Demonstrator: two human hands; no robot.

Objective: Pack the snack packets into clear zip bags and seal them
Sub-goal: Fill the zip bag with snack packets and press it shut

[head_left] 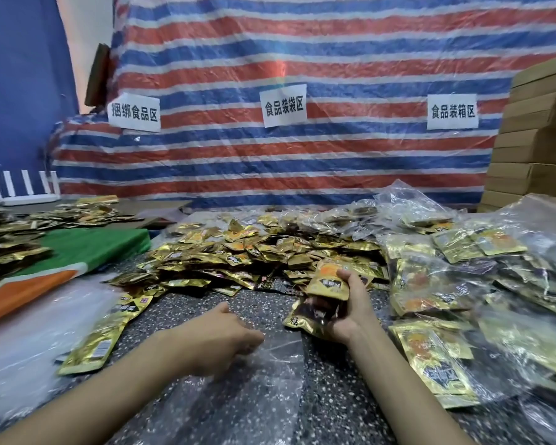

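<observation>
My right hand point(350, 311) grips a bundle of gold and dark snack packets point(321, 297) just above the speckled table. My left hand point(220, 337) reaches down to the upper edge of an empty clear zip bag point(254, 390) lying flat in front of me; its fingers point right and are partly hidden, so I cannot see whether they pinch the bag. A large loose pile of gold snack packets point(254, 255) covers the middle of the table. Filled clear zip bags point(456, 274) lie stacked at the right.
A stack of clear plastic bags point(29, 342) and a long gold packet point(100, 335) lie at the left, beside a green and orange cloth point(77, 255). More packets are heaped at the far left. Cardboard boxes point(536, 139) stand at the right before a striped tarp with labels.
</observation>
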